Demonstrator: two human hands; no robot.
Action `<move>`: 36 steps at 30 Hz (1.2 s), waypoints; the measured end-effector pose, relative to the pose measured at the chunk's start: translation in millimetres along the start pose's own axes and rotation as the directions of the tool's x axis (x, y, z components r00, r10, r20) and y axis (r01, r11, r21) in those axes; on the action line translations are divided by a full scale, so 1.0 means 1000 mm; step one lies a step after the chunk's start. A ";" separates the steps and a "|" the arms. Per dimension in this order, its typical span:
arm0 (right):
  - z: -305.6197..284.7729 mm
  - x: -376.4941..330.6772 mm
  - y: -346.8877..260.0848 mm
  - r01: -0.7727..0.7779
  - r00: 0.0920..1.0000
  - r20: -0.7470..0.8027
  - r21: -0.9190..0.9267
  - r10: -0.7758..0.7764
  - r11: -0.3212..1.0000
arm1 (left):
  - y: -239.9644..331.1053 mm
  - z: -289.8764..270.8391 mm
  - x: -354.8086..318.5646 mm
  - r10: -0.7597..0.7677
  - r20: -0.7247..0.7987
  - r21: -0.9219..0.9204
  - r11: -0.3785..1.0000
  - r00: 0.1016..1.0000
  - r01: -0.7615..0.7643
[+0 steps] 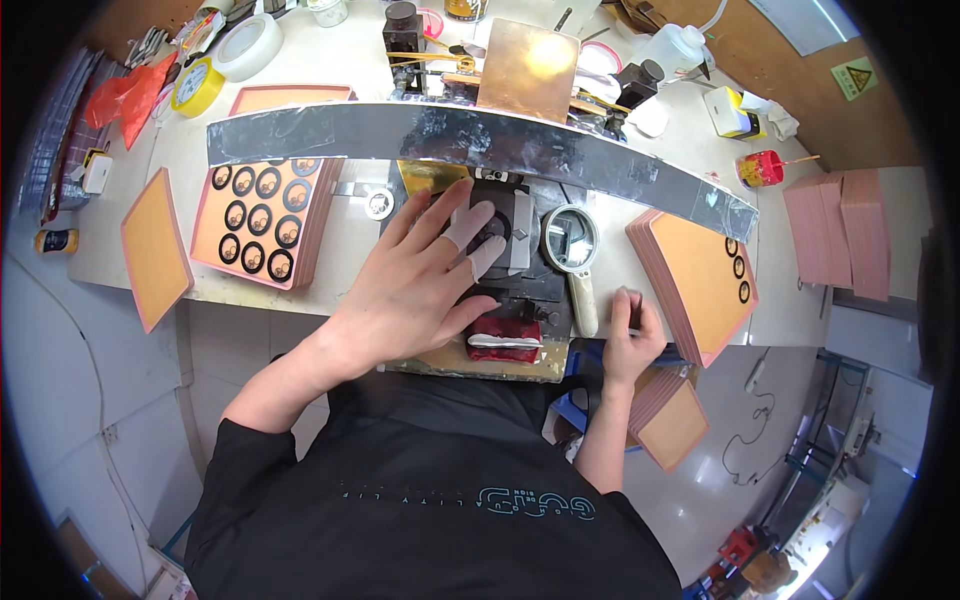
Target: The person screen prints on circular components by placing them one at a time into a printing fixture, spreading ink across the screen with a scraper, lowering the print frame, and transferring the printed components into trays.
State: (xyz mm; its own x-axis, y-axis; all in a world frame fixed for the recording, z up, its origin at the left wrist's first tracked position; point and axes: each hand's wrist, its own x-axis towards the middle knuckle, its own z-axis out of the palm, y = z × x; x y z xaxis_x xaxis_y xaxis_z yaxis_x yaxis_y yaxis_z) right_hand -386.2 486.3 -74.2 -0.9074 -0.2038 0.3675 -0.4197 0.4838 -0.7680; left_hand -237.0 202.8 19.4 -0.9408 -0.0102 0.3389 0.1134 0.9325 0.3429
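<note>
My left hand [420, 275] lies over a dark fixture [545, 283] at the middle of the bench, fingers stretched out. Pale finger cots cover two of its fingers, whose tips rest at a round black part [495, 228] on the fixture. That part is mostly hidden by the fingers. To the right, my right hand [634, 340] is closed in a pinch at the bench's front edge; what it holds, if anything, is too small to make out. Between the hands lies a magnifying glass [571, 240] with a cream handle. A dark red pad [504, 340] sits below my left thumb.
A long dark curved strip [400, 132] spans above the fixture. Stacked pink-edged trays [205, 255] with black rings stand left; another stack [690, 290] holds several rings at right. A copper-coloured plate [527, 70] stands behind. A red paint pot [760, 169] is at far right.
</note>
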 end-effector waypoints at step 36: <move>-0.013 0.007 -0.097 0.212 0.966 0.137 0.063 -0.219 0.975 | -0.025 -0.072 -0.027 -0.374 -0.615 -0.732 0.598 0.694 -0.327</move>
State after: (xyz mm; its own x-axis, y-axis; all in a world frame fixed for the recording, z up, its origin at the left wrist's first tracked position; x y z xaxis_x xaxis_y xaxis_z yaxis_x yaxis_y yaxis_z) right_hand -351.4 449.1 9.4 -0.7875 -0.4198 0.4513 -0.6032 0.3748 -0.7040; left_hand -191.3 154.2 64.8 -0.4987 -0.5777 0.6462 0.6092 0.2967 0.7354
